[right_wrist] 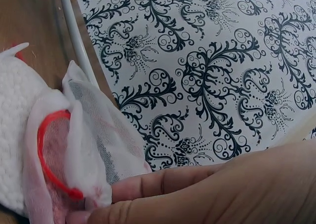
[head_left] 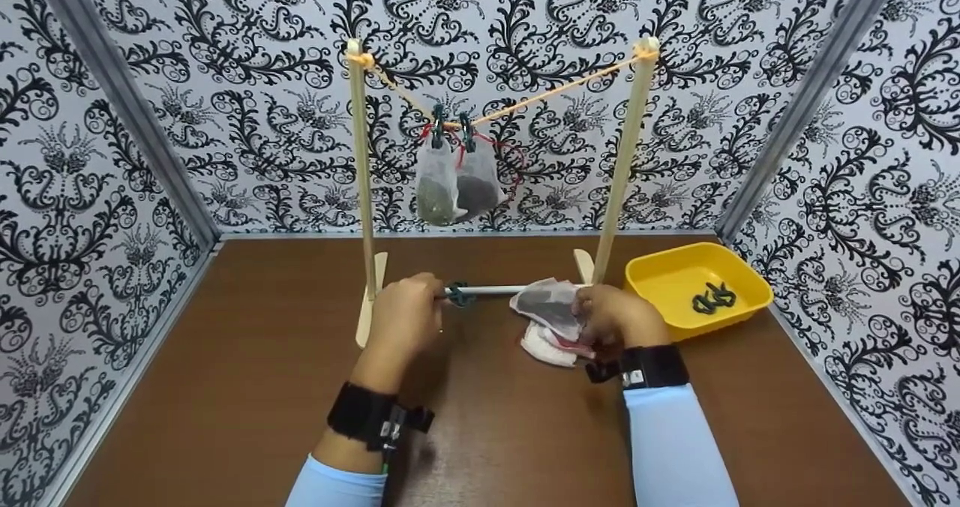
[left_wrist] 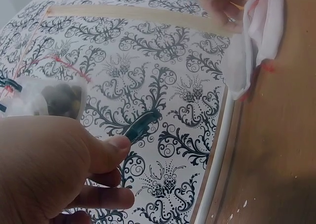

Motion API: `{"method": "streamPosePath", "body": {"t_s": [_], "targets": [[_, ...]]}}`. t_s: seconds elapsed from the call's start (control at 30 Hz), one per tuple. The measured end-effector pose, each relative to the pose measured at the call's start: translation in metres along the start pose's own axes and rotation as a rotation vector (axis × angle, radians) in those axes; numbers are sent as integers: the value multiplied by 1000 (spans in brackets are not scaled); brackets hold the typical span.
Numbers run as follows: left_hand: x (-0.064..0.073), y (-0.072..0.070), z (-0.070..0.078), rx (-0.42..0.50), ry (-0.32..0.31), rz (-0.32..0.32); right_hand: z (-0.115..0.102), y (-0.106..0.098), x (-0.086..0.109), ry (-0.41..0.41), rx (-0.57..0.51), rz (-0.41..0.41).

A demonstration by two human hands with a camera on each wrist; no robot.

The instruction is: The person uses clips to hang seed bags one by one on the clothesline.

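Observation:
My left hand [head_left: 405,312] pinches a dark green clothespin [left_wrist: 140,127] between thumb and finger, above the table at the left end of a white rod [head_left: 491,290]. With its fingertips my right hand [head_left: 619,316] grips the edge of a sheer drawstring pouch with dark contents [head_left: 551,306]. Under that pouch lie a pinkish pouch [right_wrist: 54,155] with a red drawstring and a pouch of white pellets [right_wrist: 17,130]. Two filled pouches [head_left: 437,188] hang by clothespins from an orange string [head_left: 559,91], above and between my hands.
Two wooden posts [head_left: 362,169] on flat feet carry the string, and the white rod runs low between them. At the right stands a yellow basin [head_left: 660,267] with several dark green clothespins [head_left: 714,297]. Patterned walls enclose the brown table [head_left: 247,387].

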State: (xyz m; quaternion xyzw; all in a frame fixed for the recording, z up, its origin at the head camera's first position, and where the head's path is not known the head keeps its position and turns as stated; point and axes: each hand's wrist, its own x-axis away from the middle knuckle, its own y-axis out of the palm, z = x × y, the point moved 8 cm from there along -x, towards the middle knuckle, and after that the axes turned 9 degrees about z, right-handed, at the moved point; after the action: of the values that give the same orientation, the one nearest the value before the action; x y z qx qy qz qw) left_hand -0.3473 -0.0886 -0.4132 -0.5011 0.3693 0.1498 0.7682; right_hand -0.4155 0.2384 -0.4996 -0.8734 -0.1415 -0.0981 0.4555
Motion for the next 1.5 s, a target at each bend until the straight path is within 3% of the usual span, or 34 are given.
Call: {"method": "streamPosePath", "body": {"t_s": [0.17, 0.33, 0.5, 0.77, 1.13, 1.5], "targets": [[1, -1, -2, 10, -17, -9, -1, 0, -6, -70, 24, 34], [1, -1, -3, 5, -21, -30, -12, -3, -13, -237, 52, 114], [0, -1, -5, -7, -37, -43, -26, -12, -18, -362, 109, 269], [1, -1, -7, -24, -47, -65, -53, -29, -16, -501, 35, 555], [-1, -2, -11, -30, -88, -95, -69, -50, 0, -533, -151, 792], [-1, -6, -11, -31, -84, -61, -74, -55, 6, -460, -352, 761]]}}
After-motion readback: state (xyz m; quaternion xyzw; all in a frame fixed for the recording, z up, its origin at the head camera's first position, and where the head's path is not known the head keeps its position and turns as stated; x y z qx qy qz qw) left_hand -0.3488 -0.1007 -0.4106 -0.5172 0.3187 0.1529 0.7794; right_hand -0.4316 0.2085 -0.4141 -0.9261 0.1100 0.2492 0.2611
